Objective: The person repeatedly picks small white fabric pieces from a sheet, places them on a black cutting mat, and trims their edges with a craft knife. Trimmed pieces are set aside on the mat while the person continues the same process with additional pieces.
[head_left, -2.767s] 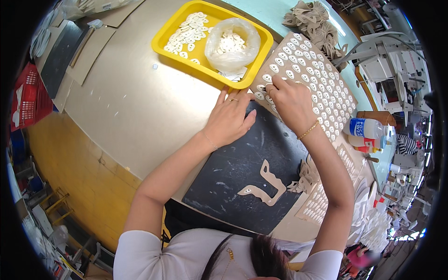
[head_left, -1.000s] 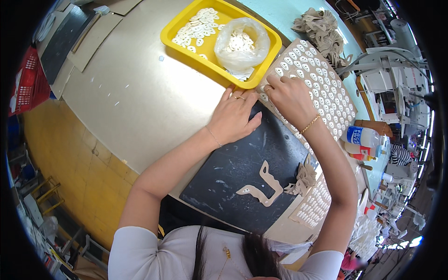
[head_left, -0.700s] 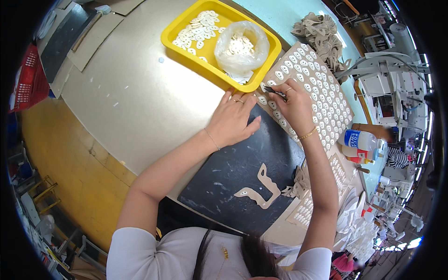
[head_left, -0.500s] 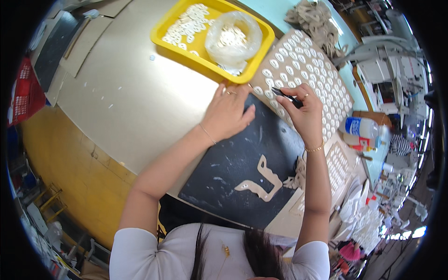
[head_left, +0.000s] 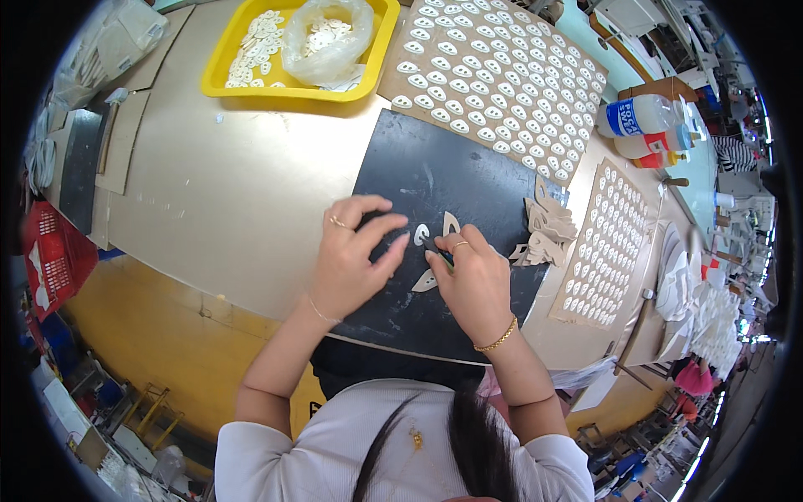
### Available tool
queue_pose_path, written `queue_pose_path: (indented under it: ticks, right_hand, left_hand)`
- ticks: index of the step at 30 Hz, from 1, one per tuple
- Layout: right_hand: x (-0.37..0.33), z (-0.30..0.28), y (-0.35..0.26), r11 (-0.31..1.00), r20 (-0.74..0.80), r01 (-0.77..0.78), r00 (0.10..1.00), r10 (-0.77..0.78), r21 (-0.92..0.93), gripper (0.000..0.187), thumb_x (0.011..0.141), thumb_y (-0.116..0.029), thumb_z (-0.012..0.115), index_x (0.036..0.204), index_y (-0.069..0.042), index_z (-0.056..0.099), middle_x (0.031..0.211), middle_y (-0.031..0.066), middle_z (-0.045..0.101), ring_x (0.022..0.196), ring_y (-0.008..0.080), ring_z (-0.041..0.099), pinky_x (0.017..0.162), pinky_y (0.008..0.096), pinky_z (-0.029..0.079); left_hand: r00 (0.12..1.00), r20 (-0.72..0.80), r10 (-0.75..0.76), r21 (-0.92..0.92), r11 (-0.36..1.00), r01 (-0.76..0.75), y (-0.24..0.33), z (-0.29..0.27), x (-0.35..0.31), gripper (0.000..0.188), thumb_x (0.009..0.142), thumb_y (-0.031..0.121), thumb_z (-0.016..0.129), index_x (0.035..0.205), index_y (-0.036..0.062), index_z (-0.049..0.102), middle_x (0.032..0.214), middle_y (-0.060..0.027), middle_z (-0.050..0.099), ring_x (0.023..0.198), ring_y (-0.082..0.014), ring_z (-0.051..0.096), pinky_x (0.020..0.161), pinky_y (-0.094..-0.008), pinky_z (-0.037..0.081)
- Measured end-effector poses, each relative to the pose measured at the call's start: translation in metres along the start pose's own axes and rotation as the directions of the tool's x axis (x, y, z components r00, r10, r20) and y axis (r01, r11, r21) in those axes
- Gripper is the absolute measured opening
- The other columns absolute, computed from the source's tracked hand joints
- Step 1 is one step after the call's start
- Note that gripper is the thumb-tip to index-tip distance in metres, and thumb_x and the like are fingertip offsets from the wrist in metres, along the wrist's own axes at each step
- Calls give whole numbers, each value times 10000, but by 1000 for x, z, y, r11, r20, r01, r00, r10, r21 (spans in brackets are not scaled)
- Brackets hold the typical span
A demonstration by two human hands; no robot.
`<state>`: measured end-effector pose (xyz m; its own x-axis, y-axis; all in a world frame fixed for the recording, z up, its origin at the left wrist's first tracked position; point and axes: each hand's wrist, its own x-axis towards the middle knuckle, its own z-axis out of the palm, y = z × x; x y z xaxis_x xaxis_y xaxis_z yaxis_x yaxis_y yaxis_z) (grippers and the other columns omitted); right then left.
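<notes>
Here, white piece (head_left: 421,234), against tweezers (head_left: 432,244), just beside left fingers (head_left: 388,227)

Workshop: broad worktable (head_left: 226,184), yellow parts tray (head_left: 288,94), 2 brown sheets (head_left: 391,82) bearing white cutouts (head_left: 458,85).

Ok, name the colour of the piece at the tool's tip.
The oval piece is white, clearest in the head view.

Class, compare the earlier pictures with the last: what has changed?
The right hand, holding black tweezers, moved back from the brown sheet to over the black mat; a white oval piece shows at their tips. The left hand also drew back, from beside the yellow tray, and holds nothing. Tray and sheet stayed put; the beige cutout stayed on the mat, now partly hidden.
</notes>
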<state>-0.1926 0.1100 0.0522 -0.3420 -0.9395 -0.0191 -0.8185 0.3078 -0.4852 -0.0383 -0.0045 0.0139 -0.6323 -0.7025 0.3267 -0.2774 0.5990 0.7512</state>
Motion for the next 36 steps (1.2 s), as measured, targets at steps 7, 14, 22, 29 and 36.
queue_pose_path:
  ticks: [7,14,22,29,36]
  right_hand:
    - [-2,4,-7,999,-12,2,1000,-3,-49,198,827,-147,791,957,-18,717,940,94,632,676,297,690,601,391,547]
    - [-8,-1,-7,999,39,-49,998,49,-1,234,817,-147,805,994,-19,721,933,100,635,754,309,697,664,399,557]
    - [-10,-33,24,972,-17,-109,993,115,209,298,925,-193,718,1150,-7,660,1063,148,621,821,343,688,725,415,565]
    - [-8,-7,39,960,34,-216,976,214,177,367,880,-187,773,1178,-18,641,1084,132,589,895,334,685,773,415,563]
    - [1,-2,46,979,77,-146,988,136,142,300,830,-161,807,1069,-35,678,1004,109,630,830,312,694,728,407,555]
  left_hand:
    - [979,4,-203,134,970,201,14,19,-14,280,772,132,825,1034,99,732,1191,-68,597,1135,-284,522,955,-425,380]
    - [974,22,-226,223,951,215,18,28,-12,297,777,155,830,1055,118,731,1201,-59,589,1163,-284,501,958,-432,361]
    - [965,13,-263,189,948,256,22,24,-15,308,798,160,815,1078,101,700,1194,-66,585,1170,-281,507,980,-438,362]
    - [976,-5,-219,207,954,216,30,31,-28,318,797,126,802,1094,82,699,1180,-77,596,1157,-282,521,986,-424,379]
    - [963,-11,-268,63,961,269,25,19,-27,311,819,56,791,1120,53,711,1170,-103,609,1108,-301,558,948,-382,473]
